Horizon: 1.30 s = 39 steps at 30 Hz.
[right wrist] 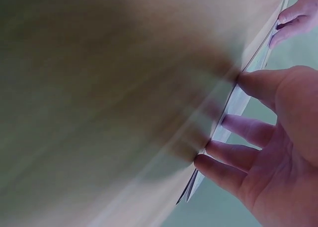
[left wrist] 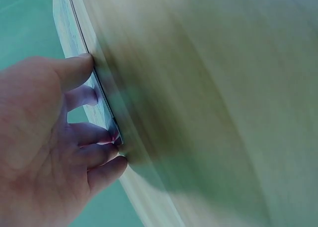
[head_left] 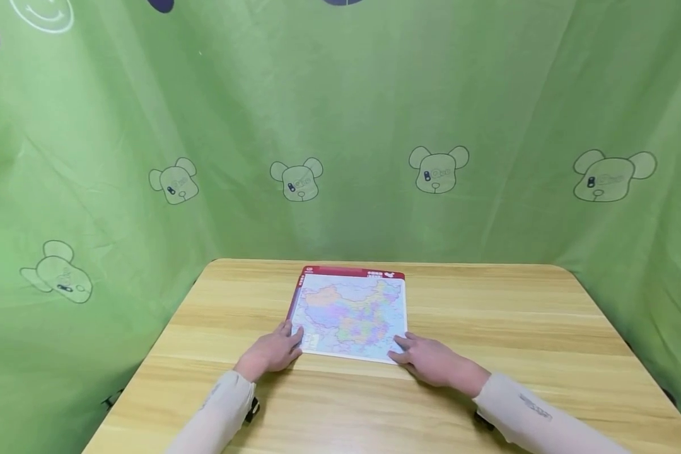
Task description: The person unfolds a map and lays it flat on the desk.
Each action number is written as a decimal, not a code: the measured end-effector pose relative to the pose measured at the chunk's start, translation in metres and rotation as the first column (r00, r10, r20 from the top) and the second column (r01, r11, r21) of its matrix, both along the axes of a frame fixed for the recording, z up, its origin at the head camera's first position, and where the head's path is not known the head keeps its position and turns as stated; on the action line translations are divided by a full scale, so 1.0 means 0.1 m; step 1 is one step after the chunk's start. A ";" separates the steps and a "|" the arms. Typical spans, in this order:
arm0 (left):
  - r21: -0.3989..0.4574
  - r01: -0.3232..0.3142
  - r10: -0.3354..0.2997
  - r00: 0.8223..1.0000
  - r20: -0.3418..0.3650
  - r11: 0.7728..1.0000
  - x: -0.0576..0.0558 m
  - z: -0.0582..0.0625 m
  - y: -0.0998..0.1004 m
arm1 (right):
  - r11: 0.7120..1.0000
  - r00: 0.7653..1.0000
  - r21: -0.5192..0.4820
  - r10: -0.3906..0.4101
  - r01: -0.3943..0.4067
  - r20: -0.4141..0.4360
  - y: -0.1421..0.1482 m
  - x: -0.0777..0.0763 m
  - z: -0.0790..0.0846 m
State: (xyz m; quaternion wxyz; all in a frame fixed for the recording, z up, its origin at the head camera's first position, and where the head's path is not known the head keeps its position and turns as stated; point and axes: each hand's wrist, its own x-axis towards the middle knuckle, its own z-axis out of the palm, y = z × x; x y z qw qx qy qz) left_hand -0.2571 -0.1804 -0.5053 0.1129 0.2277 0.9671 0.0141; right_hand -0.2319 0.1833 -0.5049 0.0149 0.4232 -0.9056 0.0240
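Observation:
A flat, thin map board (head_left: 349,315) with a red top band and pastel-coloured regions lies on the wooden table. At its near left corner is my left hand (head_left: 275,350), the thumb on the near edge and other fingers along the left side. My right hand (head_left: 428,359) touches the near right corner with fingers spread and fairly straight. In the left wrist view, the fingertips (left wrist: 88,63) meet the thin edge of the board (left wrist: 102,95). Seen from the right wrist, the board (right wrist: 238,100) parts into two thin layers at one end.
The wooden table (head_left: 516,315) has rounded far corners. A green curtain (head_left: 363,214) with printed bear heads hangs behind it and along both sides. Light sleeves (head_left: 221,410) cover both forearms, with a dark object (head_left: 253,410) under the left wrist.

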 end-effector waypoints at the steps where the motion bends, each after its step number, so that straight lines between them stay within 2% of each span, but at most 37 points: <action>1: -0.008 0.008 -0.008 1.000 -0.004 1.000 0.00 0.00 0.01 | 1.000 1.000 0.004 -0.002 0.002 -0.003 0.02 0.00 -0.01; 18: -0.050 0.075 -0.077 0.997 -0.030 0.996 0.05 0.02 0.25 | 1.000 1.000 -0.018 -0.003 0.002 -0.021 0.29 0.12 0.01; 29: -0.105 0.148 -0.156 0.985 -0.073 0.983 0.09 -0.02 0.42 | 0.997 1.000 -0.079 -0.006 0.005 -0.003 0.49 0.18 0.02; 39: -0.135 0.181 -0.195 0.976 -0.097 0.974 0.09 -0.03 0.52 | 0.996 0.999 -0.079 -0.045 0.047 0.026 0.62 0.21 0.01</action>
